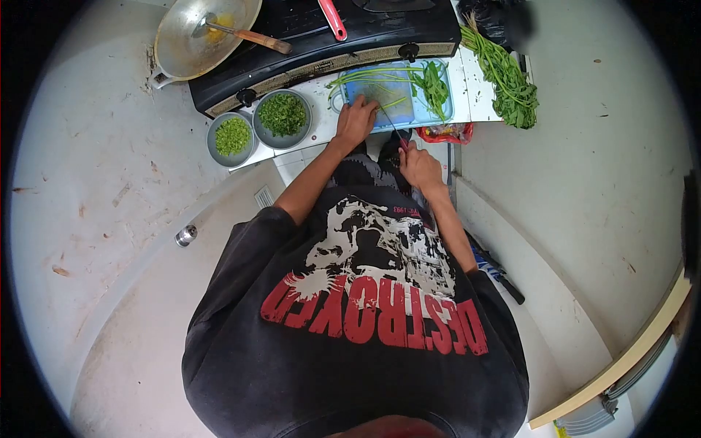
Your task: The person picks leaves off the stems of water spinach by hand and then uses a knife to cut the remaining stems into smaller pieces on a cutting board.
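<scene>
On a blue cutting board [400, 76], my left hand [356, 123] has its fingers closed around the end of some green stems [395, 101]. My right hand [421, 168] grips a knife [391, 124] by its reddish handle, the blade pointing at the board beside my left fingertips. Long stems lie across the board's far side, with leafy greens [436, 91] at their right end. Under the board is a light blue tray [448, 106]. Two grey bowls stand to the left: one of chopped dark greens [282, 115], one of chopped pale green stems [232, 137].
Behind the board stands a black gas stove [307, 55]. A wok [175, 55] holding a wooden-handled ladle [255, 38] sits at its left. A bunch of leafy greens [511, 87] lies at the counter's right end. A red plastic bag [447, 133] shows below the tray.
</scene>
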### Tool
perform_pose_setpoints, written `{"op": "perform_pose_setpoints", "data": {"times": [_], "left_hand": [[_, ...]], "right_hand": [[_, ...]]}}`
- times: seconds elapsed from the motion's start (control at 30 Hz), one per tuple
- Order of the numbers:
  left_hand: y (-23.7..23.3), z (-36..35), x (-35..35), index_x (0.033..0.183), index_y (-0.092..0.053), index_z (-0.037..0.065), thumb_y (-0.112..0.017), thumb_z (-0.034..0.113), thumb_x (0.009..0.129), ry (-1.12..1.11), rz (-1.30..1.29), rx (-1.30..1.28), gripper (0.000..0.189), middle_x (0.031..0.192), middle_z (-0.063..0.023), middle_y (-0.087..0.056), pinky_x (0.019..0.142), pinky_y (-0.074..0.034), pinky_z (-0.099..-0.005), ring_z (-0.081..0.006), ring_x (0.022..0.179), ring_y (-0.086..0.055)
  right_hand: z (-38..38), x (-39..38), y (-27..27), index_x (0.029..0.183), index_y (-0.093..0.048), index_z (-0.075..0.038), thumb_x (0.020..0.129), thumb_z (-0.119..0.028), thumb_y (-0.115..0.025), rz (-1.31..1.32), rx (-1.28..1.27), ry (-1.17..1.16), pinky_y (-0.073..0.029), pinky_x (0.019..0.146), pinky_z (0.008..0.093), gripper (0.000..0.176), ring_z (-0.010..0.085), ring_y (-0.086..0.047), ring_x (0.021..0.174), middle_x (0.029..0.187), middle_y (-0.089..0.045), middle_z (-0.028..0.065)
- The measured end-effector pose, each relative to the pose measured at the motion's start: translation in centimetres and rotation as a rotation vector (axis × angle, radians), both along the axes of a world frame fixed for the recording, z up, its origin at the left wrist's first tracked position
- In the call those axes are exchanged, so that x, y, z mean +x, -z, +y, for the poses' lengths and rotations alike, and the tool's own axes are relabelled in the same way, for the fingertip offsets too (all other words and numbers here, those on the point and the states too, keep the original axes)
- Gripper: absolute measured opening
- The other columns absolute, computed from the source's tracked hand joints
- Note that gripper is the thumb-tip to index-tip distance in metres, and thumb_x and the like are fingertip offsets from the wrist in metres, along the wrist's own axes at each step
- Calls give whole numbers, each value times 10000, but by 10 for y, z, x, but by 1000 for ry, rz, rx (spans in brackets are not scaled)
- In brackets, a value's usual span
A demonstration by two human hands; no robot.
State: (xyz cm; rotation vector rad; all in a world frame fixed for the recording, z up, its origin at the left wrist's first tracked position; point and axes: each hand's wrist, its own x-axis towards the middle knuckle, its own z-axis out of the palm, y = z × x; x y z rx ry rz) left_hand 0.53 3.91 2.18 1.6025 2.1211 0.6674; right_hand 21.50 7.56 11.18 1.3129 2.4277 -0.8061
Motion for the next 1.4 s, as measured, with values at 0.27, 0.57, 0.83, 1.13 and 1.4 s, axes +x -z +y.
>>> {"op": "perform_pose_setpoints", "data": {"times": [0.27, 0.57, 0.83, 1.13, 1.4], "left_hand": [[1, -1, 1, 1101, -663, 99, -625, 160, 930, -30, -39, 20, 186, 977, -137, -599, 778, -472, -469, -348, 888, -621], [6, -5, -1, 1034, -659, 53, -637, 143, 933, -119, -175, 52, 137, 962, -144, -644, 724, -492, -438, -344, 834, -640], [-21, -16, -20, 1059, -670, 33, -741, 156, 912, -226, -803, 34, 205, 927, -78, -700, 704, -514, -317, -146, 786, -643], [-58, -4, -1, 1084, -662, 34, -715, 122, 933, 8, -928, -77, 182, 916, -23, -691, 818, -488, -284, -117, 874, -629], [-42, 7, -17, 972, -689, -5, -709, 75, 890, -24, -665, -109, 116, 885, -114, -720, 776, -552, -348, -225, 819, -705]], "right_hand": [[28, -14, -11, 1084, -600, 54, 1017, -362, -429, -135, -83, -109, -556, 830, 543, 455, 473, -695, 923, 952, -700, 309], [9, 11, 19, 1103, -562, 53, 1029, -351, -438, -34, -3, -101, -572, 732, 541, 429, 471, -700, 806, 847, -701, 292], [7, 18, 36, 1087, -643, -40, 1005, -345, -599, 473, -112, 237, -492, 525, 440, 319, 342, -653, 557, 661, -667, 166], [27, -25, 16, 1015, -671, -37, 967, -296, -699, 790, -545, 673, -342, 436, 228, 265, 36, -460, 477, 701, -671, -5], [62, -24, 49, 939, -688, -41, 959, -294, -704, 763, -388, 700, -382, 479, 260, 254, 59, -492, 521, 745, -701, 27]]}}
